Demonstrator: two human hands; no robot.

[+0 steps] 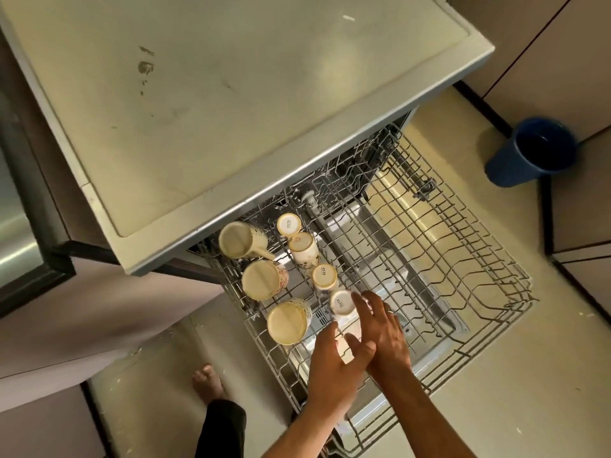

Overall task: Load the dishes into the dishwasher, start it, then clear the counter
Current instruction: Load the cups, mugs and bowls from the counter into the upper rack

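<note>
The word "SISTA" is printed on the upturned bases of three small cups [340, 303] in the rack: one right at the right hand's fingers [362, 305], and two [324, 274] [289, 223] farther beyond them.

Beige floor [545, 375], blue bin [529, 153] by cabinet fronts [545, 61]; poss. steel fridge [16, 233] at left.

both hands [383, 328] over upturned cups [340, 304] in rack [463, 259]

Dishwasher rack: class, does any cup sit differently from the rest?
Yes. The large mug at the rack's back left lies tilted on its side, handle out, while the small cups stand upside down.
</note>
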